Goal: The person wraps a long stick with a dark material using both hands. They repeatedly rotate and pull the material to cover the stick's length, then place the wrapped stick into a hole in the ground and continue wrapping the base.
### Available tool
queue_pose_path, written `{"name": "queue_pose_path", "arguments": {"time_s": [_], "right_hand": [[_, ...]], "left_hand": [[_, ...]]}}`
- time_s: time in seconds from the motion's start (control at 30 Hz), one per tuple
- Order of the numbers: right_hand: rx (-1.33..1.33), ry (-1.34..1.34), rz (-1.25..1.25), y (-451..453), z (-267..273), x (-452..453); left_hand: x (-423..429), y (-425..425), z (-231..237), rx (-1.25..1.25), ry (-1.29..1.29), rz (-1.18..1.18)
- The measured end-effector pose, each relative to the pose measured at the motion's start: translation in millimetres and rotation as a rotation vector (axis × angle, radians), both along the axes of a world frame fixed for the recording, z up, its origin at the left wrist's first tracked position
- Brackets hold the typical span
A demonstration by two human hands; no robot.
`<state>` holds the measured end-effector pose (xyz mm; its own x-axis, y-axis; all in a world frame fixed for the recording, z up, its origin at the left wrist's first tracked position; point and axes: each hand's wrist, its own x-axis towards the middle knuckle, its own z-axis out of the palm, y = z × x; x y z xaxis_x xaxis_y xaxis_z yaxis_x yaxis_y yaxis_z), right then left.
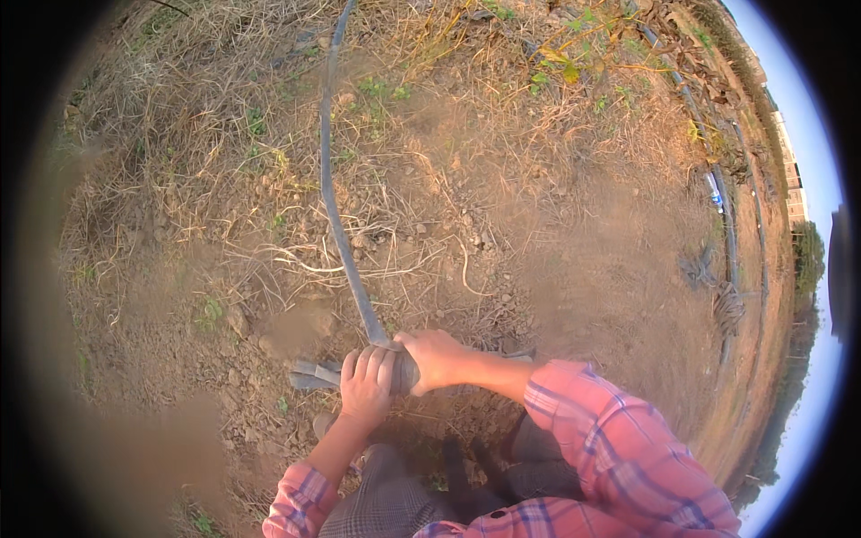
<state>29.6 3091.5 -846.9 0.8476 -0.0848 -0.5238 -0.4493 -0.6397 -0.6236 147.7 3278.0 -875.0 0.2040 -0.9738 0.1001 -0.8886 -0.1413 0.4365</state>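
Note:
My left hand (368, 385) presses its fingers over the near-left side of a folded bundle of flat grey drip-irrigation tape (403, 374). My right hand (436, 356) wraps the bundle's right side, its thumb by the spot where the strip comes in. From there a long grey strip (329, 175) runs away over the ground to the top of the view, gently curved. Flat folded ends (315, 374) stick out to the left of my left hand. Part of the bundle is hidden under both hands.
Dry soil with straw (202, 121) and small weeds lies ahead. At the right run a grey pipe (730, 245), a plastic bottle (714, 191) and a tied coil of tubing (728, 311). Yellow-leaved plants (568, 64) stand at the upper right. My knees (390, 494) are bent below.

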Motion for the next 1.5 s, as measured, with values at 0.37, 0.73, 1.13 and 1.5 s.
{"name": "queue_pose_path", "arguments": {"time_s": [0.37,0.73,1.13,1.5], "right_hand": [[-0.258,0.019,0.078,18,20,2],[-0.19,-0.066,0.114,14,7,5],[-0.028,-0.14,-0.247,7,-28,-6],[0.011,-0.075,-0.214,2,14,1]], "left_hand": [[46,-43,17,0.435,0.477,0.032],[27,-15,30,0.211,0.042,-0.025],[17,-18,-11,0.143,-0.079,-0.059],[43,-44,-19,0.364,0.022,-0.147]]}}
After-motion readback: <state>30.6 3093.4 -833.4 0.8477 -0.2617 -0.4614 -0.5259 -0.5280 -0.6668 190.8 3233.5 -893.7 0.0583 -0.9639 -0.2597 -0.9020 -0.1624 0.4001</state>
